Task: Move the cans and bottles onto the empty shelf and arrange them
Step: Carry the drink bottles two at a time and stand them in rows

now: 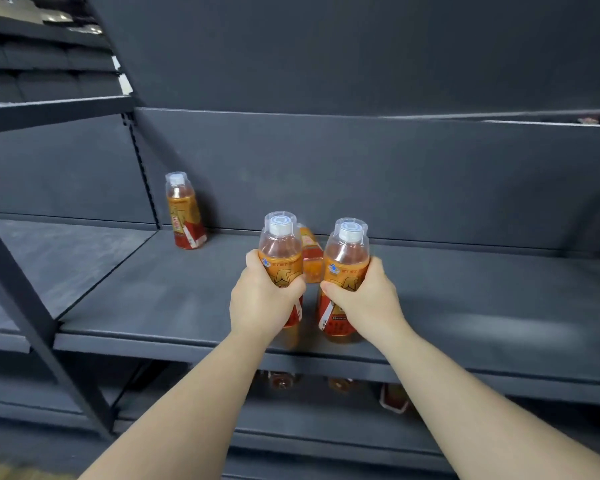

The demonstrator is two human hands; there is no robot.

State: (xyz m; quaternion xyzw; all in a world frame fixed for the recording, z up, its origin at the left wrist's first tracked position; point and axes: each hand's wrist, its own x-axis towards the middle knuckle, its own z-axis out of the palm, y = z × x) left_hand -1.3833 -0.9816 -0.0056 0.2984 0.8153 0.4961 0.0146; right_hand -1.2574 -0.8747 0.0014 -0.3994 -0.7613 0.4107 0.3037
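Note:
My left hand (pixel 262 301) grips an orange drink bottle (pixel 280 251) with a white cap, upright over the front of the dark grey shelf (pixel 153 299). My right hand (pixel 364 299) grips a second, matching bottle (pixel 347 258) right beside it. Between and behind these two stands a third bottle (pixel 310 261), mostly hidden. A further bottle (pixel 184 213) stands upright at the shelf's back left corner, against the back panel.
Below the shelf, several more bottles (pixel 281 381) show partly under its front edge on a lower shelf. A dark metal upright and diagonal brace (pixel 32 306) run at the left. An adjoining shelf section (pixel 66 251) lies to the left.

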